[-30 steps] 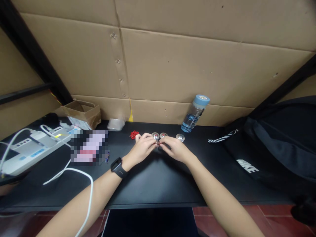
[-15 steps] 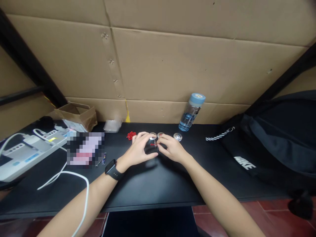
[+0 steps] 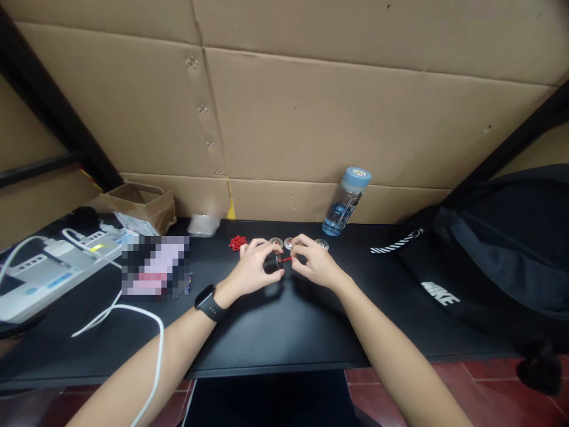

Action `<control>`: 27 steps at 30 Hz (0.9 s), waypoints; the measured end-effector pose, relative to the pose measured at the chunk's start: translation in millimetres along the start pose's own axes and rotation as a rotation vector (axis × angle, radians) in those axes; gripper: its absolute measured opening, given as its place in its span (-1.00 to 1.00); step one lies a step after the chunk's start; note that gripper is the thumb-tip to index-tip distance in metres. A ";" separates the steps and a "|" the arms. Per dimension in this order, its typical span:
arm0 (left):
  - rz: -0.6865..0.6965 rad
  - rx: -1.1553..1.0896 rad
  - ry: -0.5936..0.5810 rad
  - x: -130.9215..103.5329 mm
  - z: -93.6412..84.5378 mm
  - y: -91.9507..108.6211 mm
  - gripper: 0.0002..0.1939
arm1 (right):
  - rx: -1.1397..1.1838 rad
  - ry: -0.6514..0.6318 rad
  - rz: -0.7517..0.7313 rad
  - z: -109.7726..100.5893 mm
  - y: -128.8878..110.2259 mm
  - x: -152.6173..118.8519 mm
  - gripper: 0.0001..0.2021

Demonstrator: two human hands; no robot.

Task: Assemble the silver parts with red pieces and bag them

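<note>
Red piece (image 3: pixel 287 258) now shows right of the metal disc (image 3: pixel 279 261); half a second ago red showed left of it. Disc sits between both hands, nearly edge-on, face hard to read, rim between thumb and fingers of left hand (image 3: pixel 255 265). Right hand (image 3: pixel 315 261) pinches the piece, its end hidden by fingertips. Behind, three other discs (image 3: pixel 323 242), partly covered. Red heap (image 3: pixel 237 242) left, pieces indistinct.
</note>
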State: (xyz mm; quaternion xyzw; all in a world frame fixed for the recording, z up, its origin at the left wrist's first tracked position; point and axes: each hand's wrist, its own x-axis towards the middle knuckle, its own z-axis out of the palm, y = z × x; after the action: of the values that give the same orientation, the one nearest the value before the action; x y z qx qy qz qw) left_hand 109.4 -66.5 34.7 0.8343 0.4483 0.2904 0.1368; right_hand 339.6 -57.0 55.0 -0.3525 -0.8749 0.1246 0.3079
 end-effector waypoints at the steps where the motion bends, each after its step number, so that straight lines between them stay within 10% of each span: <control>1: 0.004 0.003 -0.014 -0.5 0.1 0.3 -0.57 | 0.011 -0.004 -0.004 -0.7 0.2 -0.4 -0.91; 27: 0.228 0.078 -0.213 -8.7 10.8 4.0 -0.56 | -0.040 -0.038 0.044 -9.2 12.2 -5.9 -0.93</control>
State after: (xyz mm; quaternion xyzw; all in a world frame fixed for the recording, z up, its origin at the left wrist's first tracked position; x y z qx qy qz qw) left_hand 114.8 -75.6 24.9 0.9104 0.3447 0.1964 0.1171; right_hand 355.3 -52.4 54.2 -0.3753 -0.8749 0.1206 0.2813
